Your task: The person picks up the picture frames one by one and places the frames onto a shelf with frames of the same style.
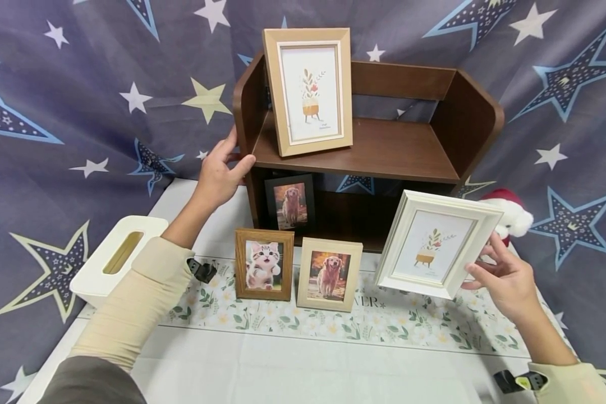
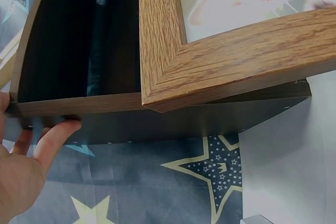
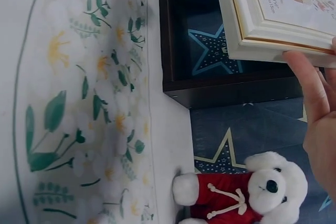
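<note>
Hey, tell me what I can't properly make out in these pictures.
Head view: much of the plush dog, hidden behind the white-framed picture and right hand.
Head view: start of the table lettering, behind the light-framed dog picture.
Left wrist view: part of the cat picture, cut by the top and right edges.

A white table (image 1: 293, 365) carries a brown shelf (image 1: 467, 126); before the shelf lies a flowered runner (image 1: 409, 320), on which stand a kitten-picture frame (image 1: 265, 264) and a beige frame (image 1: 330, 275). A white box (image 1: 98, 269) sits left of the shelf, a plush toy (image 3: 226, 195) right. The shelf's upper board (image 1: 394, 140) bears a tan frame (image 1: 310, 92); its dim lower board (image 1: 368, 238) apparently bears a black frame (image 1: 290, 205).
</note>
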{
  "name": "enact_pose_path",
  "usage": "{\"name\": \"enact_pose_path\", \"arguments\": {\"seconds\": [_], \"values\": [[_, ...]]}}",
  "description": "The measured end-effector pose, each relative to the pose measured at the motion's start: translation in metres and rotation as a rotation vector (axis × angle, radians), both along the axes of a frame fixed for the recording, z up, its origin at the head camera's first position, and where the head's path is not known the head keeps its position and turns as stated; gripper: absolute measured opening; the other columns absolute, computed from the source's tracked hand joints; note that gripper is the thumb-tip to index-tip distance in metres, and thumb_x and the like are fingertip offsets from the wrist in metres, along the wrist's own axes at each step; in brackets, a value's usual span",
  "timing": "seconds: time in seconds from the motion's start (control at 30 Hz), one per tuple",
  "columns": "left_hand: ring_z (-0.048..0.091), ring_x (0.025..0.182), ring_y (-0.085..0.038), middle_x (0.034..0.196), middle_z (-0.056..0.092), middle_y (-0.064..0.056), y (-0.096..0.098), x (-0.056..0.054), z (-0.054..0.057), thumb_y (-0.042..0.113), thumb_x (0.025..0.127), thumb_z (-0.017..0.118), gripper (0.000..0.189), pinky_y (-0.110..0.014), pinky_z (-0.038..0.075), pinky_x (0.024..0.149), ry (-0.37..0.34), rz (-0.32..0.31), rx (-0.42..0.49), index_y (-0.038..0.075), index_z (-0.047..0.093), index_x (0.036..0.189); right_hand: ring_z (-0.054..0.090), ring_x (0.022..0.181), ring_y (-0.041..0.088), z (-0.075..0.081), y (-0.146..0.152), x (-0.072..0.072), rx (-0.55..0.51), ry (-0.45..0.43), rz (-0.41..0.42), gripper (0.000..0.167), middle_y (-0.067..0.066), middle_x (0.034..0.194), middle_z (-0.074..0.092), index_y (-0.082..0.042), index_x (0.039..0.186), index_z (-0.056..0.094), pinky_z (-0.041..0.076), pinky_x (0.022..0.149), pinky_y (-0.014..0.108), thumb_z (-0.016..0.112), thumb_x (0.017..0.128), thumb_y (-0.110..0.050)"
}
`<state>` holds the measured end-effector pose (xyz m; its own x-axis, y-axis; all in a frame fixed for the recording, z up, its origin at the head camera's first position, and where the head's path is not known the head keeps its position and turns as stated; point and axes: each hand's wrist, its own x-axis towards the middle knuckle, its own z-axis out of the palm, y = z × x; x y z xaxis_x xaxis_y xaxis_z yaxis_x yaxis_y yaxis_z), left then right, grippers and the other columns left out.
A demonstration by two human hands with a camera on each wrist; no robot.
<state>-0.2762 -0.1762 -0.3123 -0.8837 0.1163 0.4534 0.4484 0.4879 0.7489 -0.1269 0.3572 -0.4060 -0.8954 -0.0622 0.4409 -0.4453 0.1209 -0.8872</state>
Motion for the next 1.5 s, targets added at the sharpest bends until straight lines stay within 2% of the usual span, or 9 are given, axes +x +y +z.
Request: {"name": "enact_pose_path", "arguments": {"seconds": [0.13, 0.47, 0.7, 1.0, 1.17, 1.4, 1.5], "values": [[0.06, 0.128, -0.04, 0.148, 0.049, -0.018, 0.0, -0.001, -0.001, 0.024, 0.101, 0.064, 0.072, -0.01, 0.056, 0.061, 0.001, 0.003, -0.002, 0.033, 0.027, 0.162, 0.076, 0.091, 0.004, 0.007, -0.001, 0.0, 0.004, -0.016, -0.015, 0.086, -0.009, 0.115, 0.072, -0.006, 0.158, 0.035, 0.06, 0.052, 0.03, 0.057, 0.084, 0.03], [0.06, 0.129, -0.039, 0.149, 0.049, -0.017, 0.001, -0.002, 0.0, 0.024, 0.101, 0.065, 0.072, -0.011, 0.056, 0.061, -0.008, 0.0, 0.007, 0.033, 0.027, 0.161, 0.076, 0.091, 0.005, 0.02, -0.004, -0.004, -0.024, 0.02, 0.014, 0.087, -0.009, 0.117, 0.074, -0.005, 0.158, 0.033, 0.059, 0.05, 0.03, 0.054, 0.082, 0.033], [0.059, 0.13, -0.039, 0.148, 0.049, -0.018, 0.0, -0.001, 0.0, 0.024, 0.101, 0.064, 0.072, -0.011, 0.056, 0.061, -0.007, -0.003, 0.01, 0.033, 0.026, 0.162, 0.076, 0.091, 0.005, 0.029, -0.011, -0.007, -0.04, 0.014, 0.021, 0.087, -0.007, 0.113, 0.074, -0.007, 0.158, 0.034, 0.059, 0.051, 0.031, 0.054, 0.083, 0.032], [0.059, 0.129, -0.04, 0.148, 0.049, -0.018, 0.0, -0.002, -0.001, 0.025, 0.101, 0.064, 0.071, -0.012, 0.057, 0.061, 0.001, 0.0, -0.003, 0.033, 0.027, 0.162, 0.077, 0.092, 0.01, 0.041, -0.015, -0.014, -0.114, 0.093, 0.136, 0.089, 0.0, 0.117, 0.075, -0.001, 0.158, 0.03, 0.06, 0.052, 0.031, 0.048, 0.08, 0.038], [0.059, 0.13, -0.04, 0.148, 0.049, -0.018, 0.0, -0.001, -0.001, 0.025, 0.102, 0.063, 0.071, -0.017, 0.06, 0.063, 0.001, 0.004, -0.009, 0.033, 0.026, 0.162, 0.078, 0.093, 0.016, 0.047, -0.018, -0.017, -0.171, 0.122, 0.187, 0.087, 0.007, 0.121, 0.074, 0.004, 0.157, 0.028, 0.06, 0.053, 0.032, 0.046, 0.079, 0.04], [0.06, 0.129, -0.04, 0.147, 0.05, -0.017, 0.0, 0.0, -0.001, 0.025, 0.102, 0.063, 0.071, -0.018, 0.06, 0.064, 0.006, 0.012, -0.016, 0.033, 0.026, 0.162, 0.078, 0.092, 0.014, 0.056, -0.022, -0.018, -0.171, 0.085, 0.133, 0.09, 0.003, 0.122, 0.074, -0.001, 0.157, 0.032, 0.06, 0.052, 0.032, 0.043, 0.078, 0.041], [0.06, 0.129, -0.039, 0.147, 0.05, -0.017, 0.0, -0.001, -0.001, 0.025, 0.102, 0.063, 0.071, -0.014, 0.058, 0.063, 0.005, 0.007, -0.011, 0.033, 0.026, 0.162, 0.078, 0.093, 0.017, 0.057, -0.024, -0.019, -0.208, 0.099, 0.177, 0.089, 0.008, 0.123, 0.074, 0.002, 0.157, 0.029, 0.06, 0.052, 0.033, 0.043, 0.079, 0.041]]}}
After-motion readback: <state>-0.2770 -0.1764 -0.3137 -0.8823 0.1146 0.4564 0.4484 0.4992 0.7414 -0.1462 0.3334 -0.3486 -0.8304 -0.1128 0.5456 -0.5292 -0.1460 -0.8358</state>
